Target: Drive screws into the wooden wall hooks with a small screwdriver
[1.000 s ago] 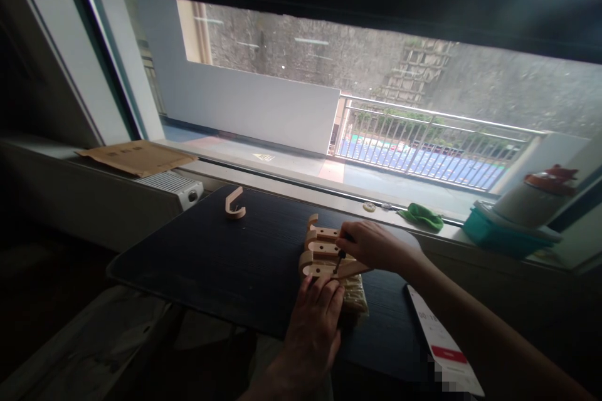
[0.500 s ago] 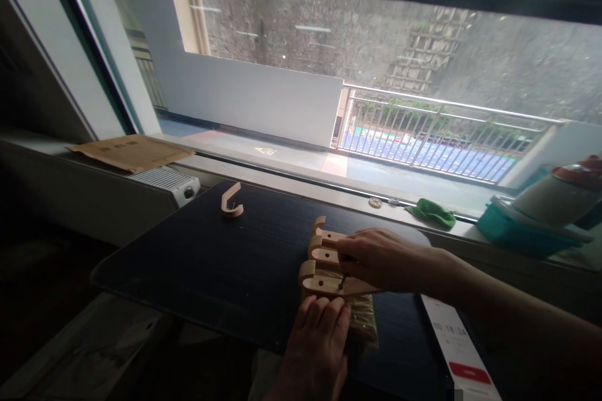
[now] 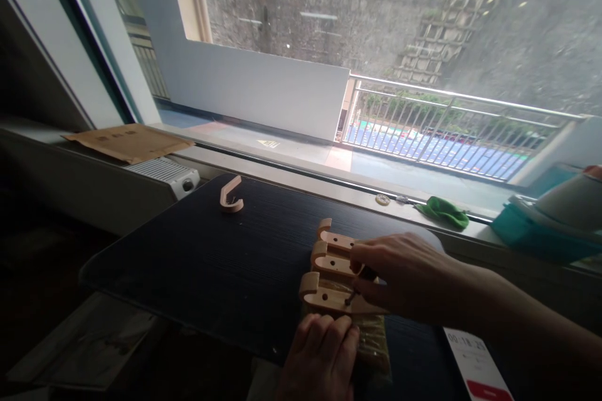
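Three J-shaped wooden hooks lie side by side on a yellowish plastic-wrapped block (image 3: 374, 348): a near hook (image 3: 313, 291), a middle hook (image 3: 324, 260) and a far hook (image 3: 332, 238). Dark holes show along their flat parts. My right hand (image 3: 399, 269) is closed round a screwdriver (image 3: 367, 273), whose dark handle is mostly covered by the fingers. Its thin shaft slants down to the near hook, at the dark head of what looks like a screw. With fingers bent and together, my left hand (image 3: 324, 351) presses against the block's near side, just below that hook.
A separate wooden hook (image 3: 230, 203) stands on the dark table (image 3: 188, 263), small screws inside its curve. To the right lies a phone (image 3: 475, 363) with a running timer. The windowsill holds a green cloth (image 3: 442, 212), a tape roll (image 3: 382, 199) and a teal box (image 3: 531, 229).
The view has tilted and shifted slightly, moving the hooks and hands lower and to the right in the picture. Both hands keep their places, and the screwdriver remains at the near hook.
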A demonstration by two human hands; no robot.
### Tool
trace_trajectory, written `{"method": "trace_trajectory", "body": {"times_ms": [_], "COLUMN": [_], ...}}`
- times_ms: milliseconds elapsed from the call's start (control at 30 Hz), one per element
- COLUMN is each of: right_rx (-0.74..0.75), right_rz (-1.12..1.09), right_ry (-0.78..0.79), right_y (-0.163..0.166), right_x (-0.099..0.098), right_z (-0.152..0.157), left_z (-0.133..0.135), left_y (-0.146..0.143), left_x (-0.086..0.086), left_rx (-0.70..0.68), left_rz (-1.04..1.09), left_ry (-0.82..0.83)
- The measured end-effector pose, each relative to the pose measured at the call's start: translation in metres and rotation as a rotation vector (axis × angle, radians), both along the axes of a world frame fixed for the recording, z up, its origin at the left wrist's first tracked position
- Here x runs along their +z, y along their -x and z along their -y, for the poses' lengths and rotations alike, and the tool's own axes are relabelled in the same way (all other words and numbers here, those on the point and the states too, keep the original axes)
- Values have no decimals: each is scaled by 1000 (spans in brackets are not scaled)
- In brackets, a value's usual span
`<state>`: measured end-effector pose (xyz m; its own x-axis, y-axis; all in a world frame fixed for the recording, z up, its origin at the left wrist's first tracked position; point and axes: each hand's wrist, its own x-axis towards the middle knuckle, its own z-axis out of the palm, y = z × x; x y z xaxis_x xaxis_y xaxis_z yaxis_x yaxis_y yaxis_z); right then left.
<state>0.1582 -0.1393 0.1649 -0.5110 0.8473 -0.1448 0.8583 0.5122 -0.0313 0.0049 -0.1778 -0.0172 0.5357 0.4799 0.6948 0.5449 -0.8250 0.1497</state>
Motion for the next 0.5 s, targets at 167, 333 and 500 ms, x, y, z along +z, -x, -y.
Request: {"method": "trace_trajectory", "body": {"times_ms": [167,333,500], "right_rx": [140,111,-54], "right_rz": [-78,-131,-84], "right_ry": [91,76,25], "right_y": [-1,-5,-3], "right_x": [2,-10,-18], "right_z": [0,-4,-4], "left_z": [0,-3,-2], "left_y": [-2,-3,-2], "left_x": [-1,-5,-6], "left_rx": [0,-26,-19], "left_rz": [38,82,65], "left_ry": [18,24,49]}}
